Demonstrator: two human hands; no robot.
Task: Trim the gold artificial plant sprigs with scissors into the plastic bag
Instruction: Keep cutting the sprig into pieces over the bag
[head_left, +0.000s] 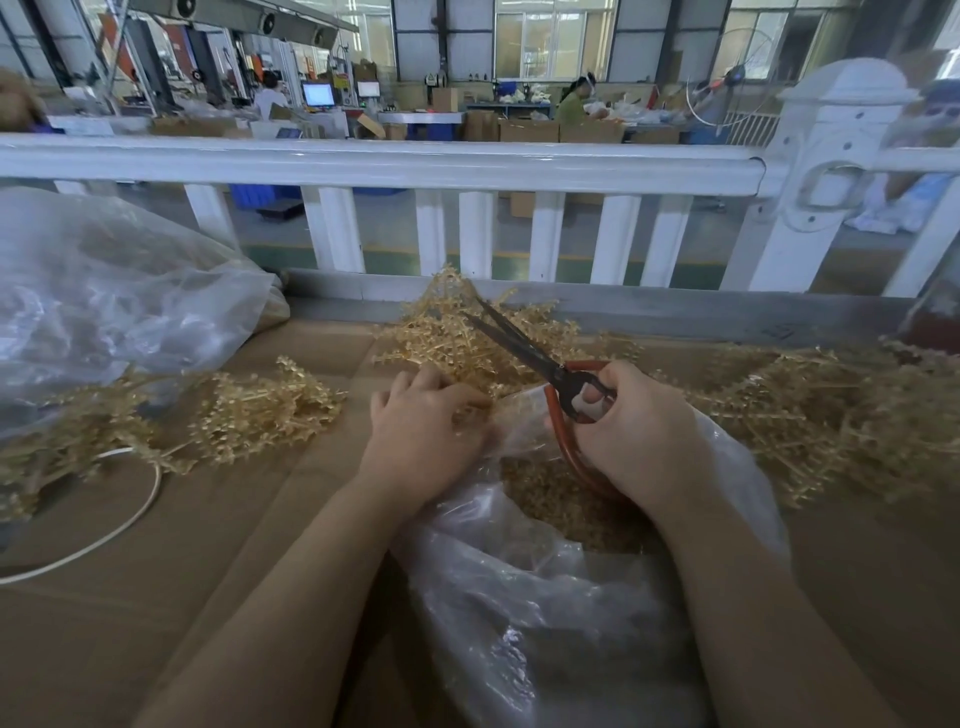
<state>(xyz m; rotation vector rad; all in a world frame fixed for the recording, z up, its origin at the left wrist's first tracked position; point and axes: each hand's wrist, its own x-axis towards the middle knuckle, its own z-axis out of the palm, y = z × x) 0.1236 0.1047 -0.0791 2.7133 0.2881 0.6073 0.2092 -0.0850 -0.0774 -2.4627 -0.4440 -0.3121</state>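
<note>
Head cam: right hand (639, 431) is curled through the red handles of the scissors (524, 348), blades a bit apart, long axis running up and left, tips aimed at the gold sprigs (452, 338) piled by the white railing (363, 161). Left hand (426, 431) has its fingers bent, pinching a sprig right at the mouth of the plastic bag (545, 597), which sits on the cardboard (234, 519) between both forearms with gold trimmings inside.
</note>
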